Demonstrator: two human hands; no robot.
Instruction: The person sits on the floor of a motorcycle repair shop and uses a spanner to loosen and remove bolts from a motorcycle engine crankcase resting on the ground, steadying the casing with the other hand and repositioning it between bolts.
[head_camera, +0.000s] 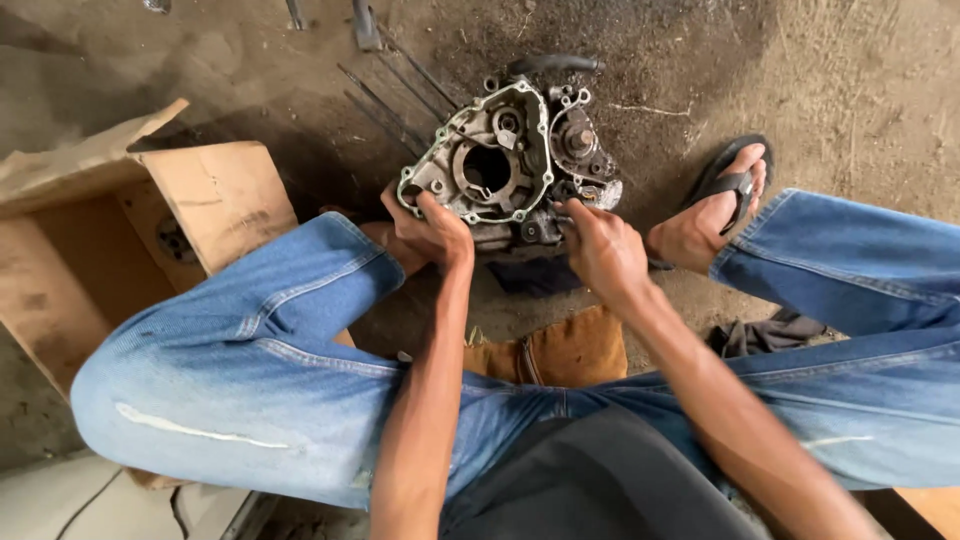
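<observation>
My left hand (432, 228) has its fingers wrapped over the lower left rim of the grey, oil-stained metal engine casing (505, 160), thumb laid up along the green-edged gasket line, so it is grasping the casing itself. My right hand (603, 250) is clenched at the casing's lower right corner; its fingers curl toward the metal and seem to close on something small there, but I cannot tell what, since the knuckles hide it. The casing stands on the dirty concrete floor (850, 90) between my knees, its open face with a large round bore tilted up toward me, a smaller round housing just beside it on the right. A dark cloth (535, 276) lies under its near edge. Outward from there, my blue denim jeans (250, 370) frame the view on both sides, and my right foot in a black flip-flop sandal (735, 180) rests near the casing. A tan leather piece (560, 352) sits between my legs. To the left, an open brown cardboard box (215, 195) stands near the casing, and thin dark metal rods (385, 105) lie on the floor behind it.
</observation>
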